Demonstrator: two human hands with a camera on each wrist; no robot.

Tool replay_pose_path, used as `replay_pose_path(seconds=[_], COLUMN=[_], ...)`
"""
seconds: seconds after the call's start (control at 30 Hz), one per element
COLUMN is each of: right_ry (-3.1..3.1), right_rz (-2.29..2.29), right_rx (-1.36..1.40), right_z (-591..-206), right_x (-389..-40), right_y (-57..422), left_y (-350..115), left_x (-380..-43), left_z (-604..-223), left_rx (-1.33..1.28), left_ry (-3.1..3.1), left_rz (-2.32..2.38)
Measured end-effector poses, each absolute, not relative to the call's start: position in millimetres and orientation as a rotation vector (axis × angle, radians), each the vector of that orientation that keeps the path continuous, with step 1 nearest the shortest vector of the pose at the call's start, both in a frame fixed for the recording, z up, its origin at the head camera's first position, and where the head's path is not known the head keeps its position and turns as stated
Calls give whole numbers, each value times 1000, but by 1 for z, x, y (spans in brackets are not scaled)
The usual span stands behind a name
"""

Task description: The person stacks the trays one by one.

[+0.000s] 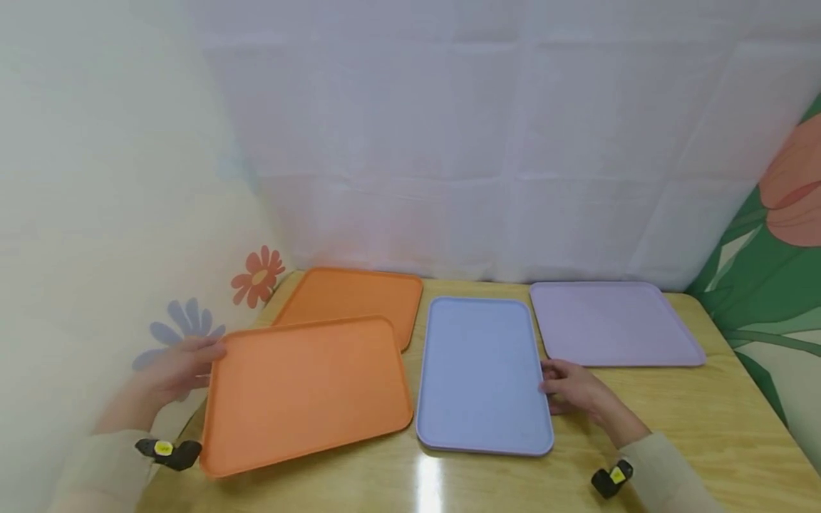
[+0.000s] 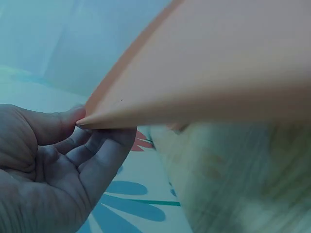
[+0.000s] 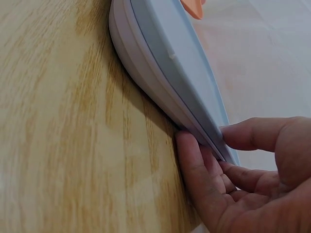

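Observation:
My left hand (image 1: 186, 367) pinches an orange tray (image 1: 308, 392) by its left edge, thumb on top and fingers underneath in the left wrist view. This tray is tilted, raised off the table at its near left corner, and overlaps a second orange tray (image 1: 359, 292) behind it. At the right, my right hand (image 1: 574, 388) grips the right edge of a light blue tray (image 1: 484, 374). In the right wrist view that tray tops a small stack, with paler tray rims (image 3: 141, 60) under it. The thumb (image 3: 252, 133) is at the blue rim, with curled fingers against the stack's side below.
A lavender tray (image 1: 616, 324) lies on the wooden table (image 1: 699, 420) at the back right, beyond my right hand. White cloth (image 1: 449, 142) hangs behind the table's far edge. Flower-printed walls (image 1: 782, 306) stand close on both sides.

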State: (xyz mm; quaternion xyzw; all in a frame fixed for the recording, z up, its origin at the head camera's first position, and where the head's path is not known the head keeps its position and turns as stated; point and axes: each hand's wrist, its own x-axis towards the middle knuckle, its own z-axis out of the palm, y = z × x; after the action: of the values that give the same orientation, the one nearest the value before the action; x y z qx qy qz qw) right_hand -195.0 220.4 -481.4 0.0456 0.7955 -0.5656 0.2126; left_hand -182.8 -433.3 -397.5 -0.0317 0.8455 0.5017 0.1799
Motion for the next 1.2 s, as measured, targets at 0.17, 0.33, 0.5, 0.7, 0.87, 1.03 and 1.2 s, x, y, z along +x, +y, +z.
replay_pose_path(seconds=[0.17, 0.33, 0.5, 0.7, 0.87, 1.03, 1.2], right_ry=[2210, 2215, 2192, 2136, 2084, 1965, 1821], right_rz=[-1568, -1567, -1598, -1645, -1756, -1872, -1987], right_rx=[127, 142, 142, 105, 55, -99, -178], right_z=[-481, -481, -482, -480, -477, -470, -466], right_x=[-195, -195, -195, -197, -199, -199, -194], right_y=[220, 221, 222, 227, 234, 234, 225], left_y=[-432, -424, -414, -392, -362, -333, -298], left_x=[-178, -179, -179, -179, -175, -166, -161], left_z=[-387, -386, -391, -401, -407, -414, -420], left_rx=[-63, -44, -1, 9, -61, -14, -44], left_ry=[2419, 2409, 2228, 2098, 2050, 1906, 1852], left_rz=[1489, 1636, 1978, 2226, 2358, 2485, 2498])
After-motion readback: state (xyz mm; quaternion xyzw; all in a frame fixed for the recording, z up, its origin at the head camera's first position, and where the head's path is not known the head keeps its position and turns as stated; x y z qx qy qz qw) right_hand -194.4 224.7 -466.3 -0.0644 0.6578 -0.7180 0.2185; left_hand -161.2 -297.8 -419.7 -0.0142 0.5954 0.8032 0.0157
